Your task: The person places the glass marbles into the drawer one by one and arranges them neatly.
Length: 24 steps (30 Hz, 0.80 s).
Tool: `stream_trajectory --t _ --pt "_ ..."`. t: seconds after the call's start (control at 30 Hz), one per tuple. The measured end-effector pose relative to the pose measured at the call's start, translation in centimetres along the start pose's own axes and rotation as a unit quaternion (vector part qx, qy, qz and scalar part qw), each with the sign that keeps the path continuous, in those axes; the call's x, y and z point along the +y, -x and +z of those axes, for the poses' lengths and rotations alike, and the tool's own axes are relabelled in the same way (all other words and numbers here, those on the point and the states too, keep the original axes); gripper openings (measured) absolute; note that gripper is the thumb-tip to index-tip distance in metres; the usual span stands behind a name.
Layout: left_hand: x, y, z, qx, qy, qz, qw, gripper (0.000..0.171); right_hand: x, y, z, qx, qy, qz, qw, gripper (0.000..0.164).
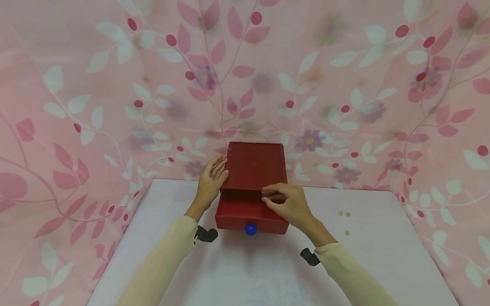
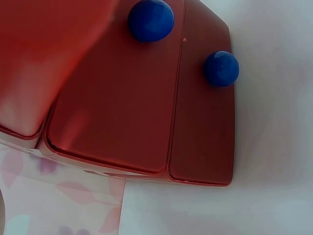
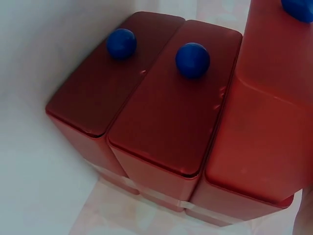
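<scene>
A red box [image 1: 256,164] stands at the far edge of the desk [image 1: 187,294], somewhat nearer its far left corner than its far right one. Its top drawer [image 1: 233,219] is pulled out towards the near edge, the blue knob [image 1: 250,229] facing that way. The left hand [image 1: 209,180] rests against the box's left side, its fingers relaxed rather than wrapped round anything. The right hand [image 1: 291,205] is above the right part of the drawer, at the front edge of the box top; thumb and forefinger pinch a small dark bead [image 1: 264,196], too small in view to tell more about. Between the box and the desk's right edge lie three small beads: a yellowish one [image 1: 340,213] just beside a greyish one [image 1: 348,214], and another yellowish one [image 1: 347,233] apart from them, closer to the near edge. In the left wrist view the middle drawer [image 2: 117,98] and bottom drawer [image 2: 205,132] are closed, each with a blue knob. A pink leaf-patterned cloth [image 1: 238,80] rises beyond the far edge and along both sides.
</scene>
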<state>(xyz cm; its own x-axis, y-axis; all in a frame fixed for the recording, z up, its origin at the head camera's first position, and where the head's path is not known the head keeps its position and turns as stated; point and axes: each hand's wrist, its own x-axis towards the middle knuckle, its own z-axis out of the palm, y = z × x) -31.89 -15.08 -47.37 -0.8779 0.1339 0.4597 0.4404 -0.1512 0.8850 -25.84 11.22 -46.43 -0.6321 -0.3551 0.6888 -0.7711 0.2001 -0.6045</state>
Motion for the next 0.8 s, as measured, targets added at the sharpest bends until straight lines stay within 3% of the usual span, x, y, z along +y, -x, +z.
stream_trajectory --t 0.23,0.5,0.8 --pt "0.0 0.0 0.0 0.000 -0.001 -0.004 1.0000 0.057 -2.7 -0.7 0.1 -0.021 0.002 -0.004 1.000 0.025" --pt "0.0 0.0 -0.1 0.003 -0.002 -0.003 1.0000 0.058 -0.3 -0.2 0.3 -0.068 0.026 0.022 0.997 0.027" --pt "-0.1 -0.1 -0.1 0.004 -0.009 -0.003 0.9999 0.058 0.1 -0.3 -0.1 -0.141 0.070 0.035 0.987 0.027"
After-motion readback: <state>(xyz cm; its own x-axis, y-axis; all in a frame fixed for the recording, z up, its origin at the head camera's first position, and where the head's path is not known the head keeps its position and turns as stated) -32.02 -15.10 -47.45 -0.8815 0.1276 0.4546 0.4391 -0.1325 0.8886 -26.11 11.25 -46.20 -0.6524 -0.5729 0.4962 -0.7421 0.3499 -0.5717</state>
